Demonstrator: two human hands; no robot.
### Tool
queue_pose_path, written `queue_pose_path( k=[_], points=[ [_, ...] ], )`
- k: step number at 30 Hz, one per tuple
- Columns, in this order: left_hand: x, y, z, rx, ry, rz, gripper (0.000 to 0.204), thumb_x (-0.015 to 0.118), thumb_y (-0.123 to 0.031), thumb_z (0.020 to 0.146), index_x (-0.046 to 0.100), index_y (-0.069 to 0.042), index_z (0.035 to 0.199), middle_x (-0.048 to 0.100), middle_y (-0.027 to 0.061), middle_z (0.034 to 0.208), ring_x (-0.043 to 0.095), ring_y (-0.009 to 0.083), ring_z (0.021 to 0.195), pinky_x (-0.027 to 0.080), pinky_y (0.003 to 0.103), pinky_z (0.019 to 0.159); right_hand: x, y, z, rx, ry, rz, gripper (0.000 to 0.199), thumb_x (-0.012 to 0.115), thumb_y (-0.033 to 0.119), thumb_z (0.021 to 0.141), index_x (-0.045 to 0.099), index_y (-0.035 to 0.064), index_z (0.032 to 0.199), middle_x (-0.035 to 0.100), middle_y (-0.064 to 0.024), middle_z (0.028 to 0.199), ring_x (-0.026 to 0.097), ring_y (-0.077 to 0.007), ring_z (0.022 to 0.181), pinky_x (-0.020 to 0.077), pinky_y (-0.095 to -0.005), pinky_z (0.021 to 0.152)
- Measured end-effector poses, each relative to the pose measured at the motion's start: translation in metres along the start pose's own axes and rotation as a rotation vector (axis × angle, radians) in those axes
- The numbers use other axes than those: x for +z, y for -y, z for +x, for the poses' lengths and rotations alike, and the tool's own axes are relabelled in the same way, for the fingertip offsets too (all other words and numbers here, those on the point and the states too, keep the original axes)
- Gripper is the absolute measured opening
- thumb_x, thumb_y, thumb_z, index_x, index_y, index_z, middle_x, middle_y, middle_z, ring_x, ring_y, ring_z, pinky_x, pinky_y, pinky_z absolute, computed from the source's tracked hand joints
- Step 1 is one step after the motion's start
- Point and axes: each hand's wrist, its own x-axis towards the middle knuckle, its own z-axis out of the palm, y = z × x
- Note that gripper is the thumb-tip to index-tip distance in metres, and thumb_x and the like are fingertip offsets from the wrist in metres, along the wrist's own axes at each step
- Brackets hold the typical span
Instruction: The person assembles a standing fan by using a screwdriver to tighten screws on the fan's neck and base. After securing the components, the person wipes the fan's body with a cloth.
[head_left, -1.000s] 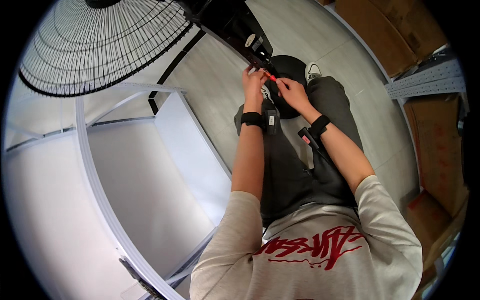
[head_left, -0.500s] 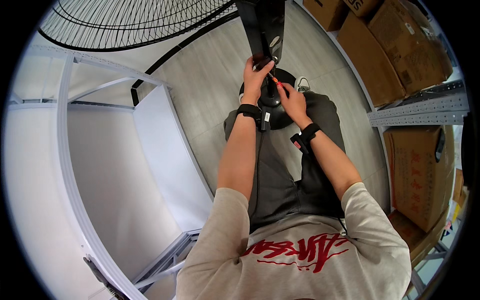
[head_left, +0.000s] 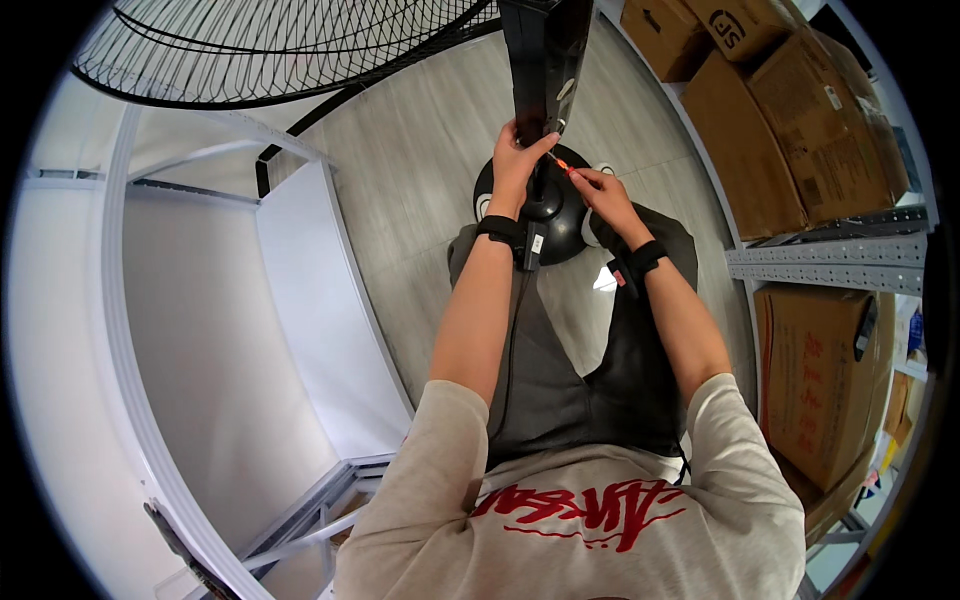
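Observation:
A floor fan's black box-shaped column housing [head_left: 541, 75] rises above its round black base [head_left: 556, 235]. My left hand [head_left: 512, 172] is closed around the housing's lower end, thumb stretched toward its right corner; the other fingers are partly hidden behind it. A screwdriver with a red-orange handle [head_left: 564, 167] is pinched in my right hand [head_left: 606, 196], its thin shaft slanting up and left to the bottom of the housing beside my left thumb. Whether the tip sits in a screw is too small to tell.
The fan's black wire cage [head_left: 290, 55] spans the upper left. Beside me on the left stands a white shelf frame [head_left: 125, 290]. Cardboard boxes [head_left: 745, 150] fill a grey metal rack [head_left: 830, 262] on the right. A cable [head_left: 512, 345] runs down from my left wrist.
My right hand has moved a little right and down, showing more of the screwdriver. The housing appears farther right and more turned, with my left hand still at its lower end.

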Motion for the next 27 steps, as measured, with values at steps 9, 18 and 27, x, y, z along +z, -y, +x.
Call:
queue_pose_path(
  k=[9, 18, 27],
  points=[
    [-0.017, 0.025, 0.008, 0.04, -0.018, -0.013, 0.062, 0.045, 0.012, 0.072, 0.04, -0.002, 0.132, 0.053, 0.0043, 0.122, 0.055, 0.019, 0.108, 0.045, 0.025, 0.077, -0.015, 0.018, 0.002, 0.401, 0.376, 0.666, 0.028, 0.057, 0.036, 0.093, 0.062, 0.0077, 0.095, 0.047, 0.0055, 0.059, 0.033, -0.0017, 0.042, 0.0225, -0.021, 0.039],
    [-0.012, 0.014, 0.0, -0.425, 0.02, -0.158, 0.034, 0.045, 0.003, 0.091, 0.038, 0.006, 0.124, 0.056, 0.0225, 0.118, 0.063, 0.0298, 0.097, 0.055, 0.042, 0.087, 0.001, 0.026, -0.009, -0.026, -0.209, -0.237, 0.032, 0.071, 0.037, 0.08, 0.068, 0.0109, 0.098, 0.063, -0.0072, 0.07, 0.061, -0.0191, 0.066, 0.0468, -0.032, 0.06],
    [-0.007, 0.035, 0.001, -0.386, 0.013, -0.257, 0.029, 0.052, 0.003, 0.09, 0.042, 0.006, 0.117, 0.062, 0.0185, 0.106, 0.065, 0.0292, 0.097, 0.055, 0.038, 0.085, -0.005, 0.028, -0.015, -0.126, -0.24, -0.297, 0.034, 0.074, 0.031, 0.077, 0.069, 0.0094, 0.102, 0.069, -0.0111, 0.084, 0.065, -0.0217, 0.075, 0.05, -0.0318, 0.068]
  ],
)
